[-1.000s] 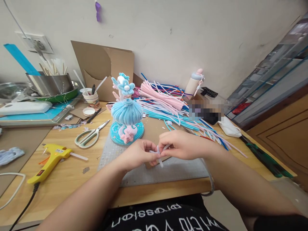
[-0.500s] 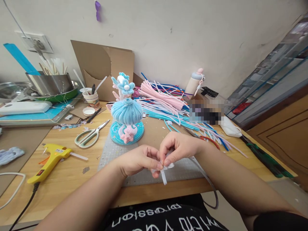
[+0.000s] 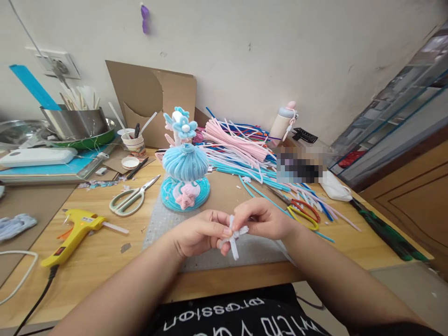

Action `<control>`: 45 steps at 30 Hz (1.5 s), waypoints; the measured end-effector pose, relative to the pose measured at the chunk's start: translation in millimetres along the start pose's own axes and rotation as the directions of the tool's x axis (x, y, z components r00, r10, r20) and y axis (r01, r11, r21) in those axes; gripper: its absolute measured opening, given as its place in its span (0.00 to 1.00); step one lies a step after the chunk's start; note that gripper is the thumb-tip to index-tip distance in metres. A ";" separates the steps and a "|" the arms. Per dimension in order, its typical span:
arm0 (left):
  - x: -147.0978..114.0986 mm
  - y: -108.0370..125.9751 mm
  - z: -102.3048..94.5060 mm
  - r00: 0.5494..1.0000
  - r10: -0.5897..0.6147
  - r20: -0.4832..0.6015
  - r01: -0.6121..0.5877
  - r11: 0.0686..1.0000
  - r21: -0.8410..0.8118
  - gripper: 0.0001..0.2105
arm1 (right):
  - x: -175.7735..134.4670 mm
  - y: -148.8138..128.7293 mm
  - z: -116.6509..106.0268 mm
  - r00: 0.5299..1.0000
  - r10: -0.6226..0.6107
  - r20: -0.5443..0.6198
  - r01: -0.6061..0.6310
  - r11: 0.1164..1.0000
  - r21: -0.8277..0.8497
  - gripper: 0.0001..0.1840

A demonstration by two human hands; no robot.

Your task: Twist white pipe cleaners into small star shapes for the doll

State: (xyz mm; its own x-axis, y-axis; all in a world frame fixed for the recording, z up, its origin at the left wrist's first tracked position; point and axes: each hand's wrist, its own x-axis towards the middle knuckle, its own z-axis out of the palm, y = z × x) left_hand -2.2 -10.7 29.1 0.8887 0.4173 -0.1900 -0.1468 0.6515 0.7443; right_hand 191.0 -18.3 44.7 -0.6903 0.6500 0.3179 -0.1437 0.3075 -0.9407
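Over the front of the grey cutting mat (image 3: 206, 259), both hands meet on a small piece of bent white pipe cleaner (image 3: 234, 249), its short arms sticking out several ways. My left hand (image 3: 203, 233) pinches it between thumb and fingers. From the other side, the fingertips of my right hand (image 3: 263, 219) close on it, partly hiding its upper arms. Behind the hands stands a pipe-cleaner figure with a light blue ribbed skirt (image 3: 185, 162), blue flowers (image 3: 184, 127) on top and a pink star (image 3: 186, 196) on its round blue base.
Green-handled scissors (image 3: 133, 198) and a yellow glue gun (image 3: 75, 233) lie to the left. Loose pipe cleaners (image 3: 238, 144) are heaped at the back. Red-and-yellow-handled pliers or scissors (image 3: 304, 214) rest right of my hands. A bottle (image 3: 283, 122) stands by the wall.
My right hand has shifted slightly right and its fingers have drawn back a little, so more of the white piece shows. The clear strand near my right forearm has dropped mostly from sight.
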 end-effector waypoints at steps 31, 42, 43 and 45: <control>4.1 2.8 12.5 0.766 0.560 -0.314 -0.357 0.779 0.516 0.11 | -10.2 6.5 30.7 0.788 -0.075 -0.611 -0.157 0.935 -0.317 0.11; 7.9 -5.8 8.6 0.593 0.716 -0.370 -0.331 0.635 0.698 0.05 | -1.2 21.8 37.1 0.731 -0.126 -0.671 -0.080 0.960 -0.267 0.06; 7.8 -6.5 8.1 0.579 0.728 -0.368 -0.319 0.617 0.719 0.05 | -0.8 22.3 38.0 0.721 -0.154 -0.676 -0.073 0.953 -0.294 0.06; 7.2 -7.5 7.7 0.552 0.758 -0.347 -0.302 0.569 0.765 0.04 | -0.2 23.1 40.2 0.701 -0.194 -0.687 -0.061 0.943 -0.328 0.05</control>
State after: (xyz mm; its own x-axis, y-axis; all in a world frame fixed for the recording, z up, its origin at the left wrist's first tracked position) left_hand 8.7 -17.5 27.1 0.2286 0.9441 0.2375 -0.0194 -0.2395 0.9707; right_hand 159.3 -39.3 18.1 0.0309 0.8731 0.4865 0.1387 0.4783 -0.8672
